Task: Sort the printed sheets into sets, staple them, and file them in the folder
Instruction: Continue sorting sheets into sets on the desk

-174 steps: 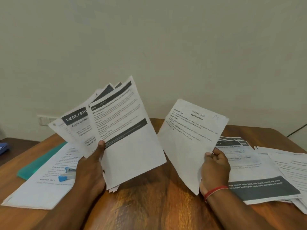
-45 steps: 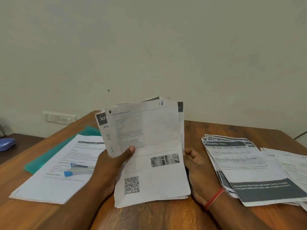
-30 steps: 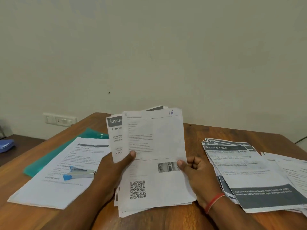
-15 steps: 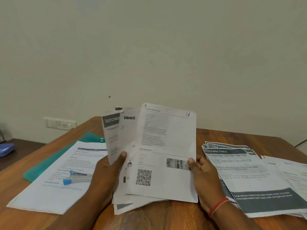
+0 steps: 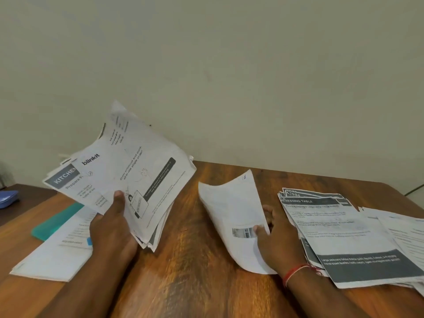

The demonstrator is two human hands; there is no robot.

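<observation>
Left hand [image 5: 113, 228], 9 o'clock: grip closed round a fanned bundle [image 5: 128, 177], thumb across the front, held above the tabletop [image 5: 195, 260]. Right hand [image 5: 281, 242], 3 o'clock: thumb and fingers pinch one loose sheet [image 5: 229, 207], curled, just beside the dressing-table pile [image 5: 344, 239].

Risk: the bundle is splayed and pinned at one corner only, so a slack thumb would likely spill it and mix the sets. The curled sheet could slide under the wrong pile.

Count:
- Bundle: 1, sheets within cannot tell.
- Loose sheet: 1.
- Lying piles: 3, the dressing-table pile, the far pile [image 5: 408, 232] at 3 o'clock, and the left pile [image 5: 55, 258] at 8 o'clock.
- Teal folder [image 5: 55, 222]: 1, at 9 o'clock.
- Stapler [image 5: 89, 241]: 1, only its blue tip visible.
</observation>
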